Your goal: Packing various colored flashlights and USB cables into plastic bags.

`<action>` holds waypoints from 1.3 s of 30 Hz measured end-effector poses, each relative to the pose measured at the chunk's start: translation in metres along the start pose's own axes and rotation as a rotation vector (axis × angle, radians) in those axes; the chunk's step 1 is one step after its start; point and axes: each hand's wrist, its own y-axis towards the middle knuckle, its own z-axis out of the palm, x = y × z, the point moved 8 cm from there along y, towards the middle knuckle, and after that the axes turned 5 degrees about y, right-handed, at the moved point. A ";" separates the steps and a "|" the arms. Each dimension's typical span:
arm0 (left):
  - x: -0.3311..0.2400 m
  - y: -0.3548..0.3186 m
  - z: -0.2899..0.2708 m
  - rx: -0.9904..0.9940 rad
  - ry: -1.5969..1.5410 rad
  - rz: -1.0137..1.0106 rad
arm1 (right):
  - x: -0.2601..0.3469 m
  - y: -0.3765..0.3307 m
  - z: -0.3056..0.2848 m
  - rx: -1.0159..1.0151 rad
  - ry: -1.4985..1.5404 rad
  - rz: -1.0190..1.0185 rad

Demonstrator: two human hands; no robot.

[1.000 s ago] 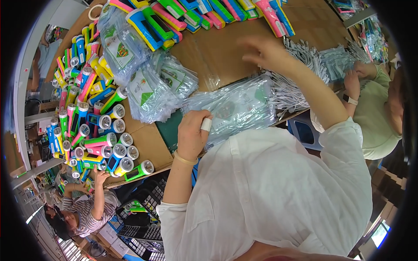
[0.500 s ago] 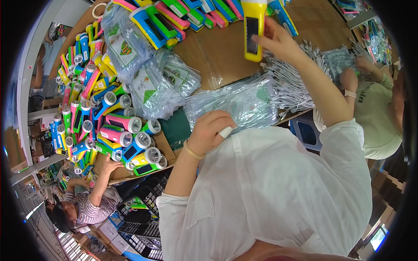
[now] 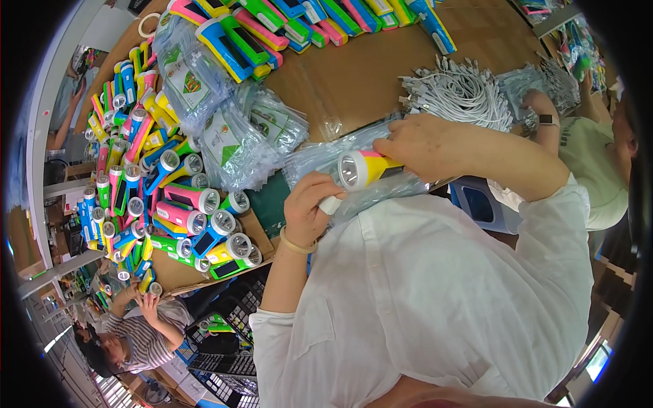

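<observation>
A yellow flashlight (image 3: 375, 168) with a white lens ring and a bit of pink on its side is gripped in my right hand (image 3: 422, 145), close in front of my chest. Its lens points left, toward my left hand (image 3: 305, 209). That hand is closed round a small white piece (image 3: 330, 205) whose kind I cannot make out. Beneath both hands lies a layer of clear plastic bags (image 3: 306, 163), partly covered by the flashlight and my right hand.
Many colourful flashlights (image 3: 180, 217) are heaped at left, with more in a row (image 3: 326, 24) along the far side. Printed plastic bags (image 3: 235, 139) and bundled white cables (image 3: 462, 95) lie between. Co-workers sit at left (image 3: 146, 340) and right (image 3: 588, 177). A black basket (image 3: 224, 364) stands below.
My right hand has brought the flashlight down from the far side toward my left hand, turning its lens leftward. My left hand has shifted slightly left, keeping the white piece.
</observation>
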 end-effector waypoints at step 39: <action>0.014 0.007 0.012 0.006 0.136 0.029 | -0.072 -0.103 -0.113 -0.988 1.082 -0.488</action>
